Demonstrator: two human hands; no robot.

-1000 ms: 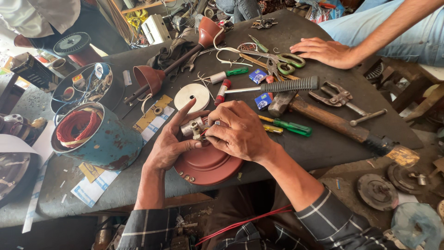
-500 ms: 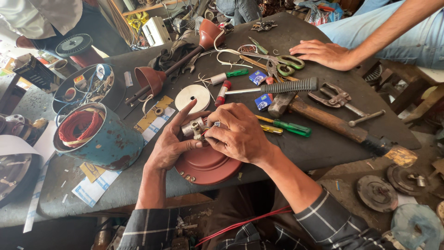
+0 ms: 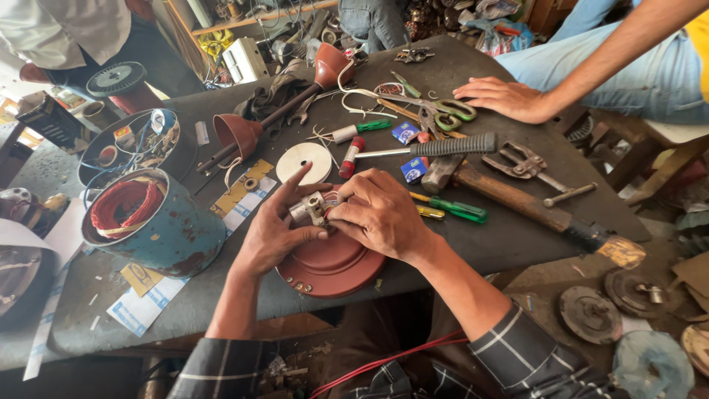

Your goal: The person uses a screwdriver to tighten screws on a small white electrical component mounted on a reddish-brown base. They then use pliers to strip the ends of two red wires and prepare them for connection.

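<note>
My left hand [image 3: 272, 227] and my right hand [image 3: 378, 214] meet over a round reddish-brown metal cover [image 3: 332, 267] lying at the near edge of the dark workbench [image 3: 509, 236]. Between the fingers of both hands sits a small grey metal part with wires [image 3: 310, 208]. The left thumb and fingers pinch it from the left, and the index finger points up. My right hand closes over it from the right. A white disc [image 3: 304, 161] lies just beyond the hands.
A blue rusty can with red wire coil [image 3: 151, 222] stands left. A hammer [image 3: 517, 199], green screwdrivers [image 3: 450, 208], pliers [image 3: 528, 164], scissors [image 3: 443, 112] and two brown funnel-shaped parts [image 3: 240, 133] lie about. Another person's hand [image 3: 502, 97] rests far right. Metal discs [image 3: 591, 314] lie on the floor.
Both hands stay on the small part over the round cover, with only slight finger movement. The other person's hand has barely shifted.
</note>
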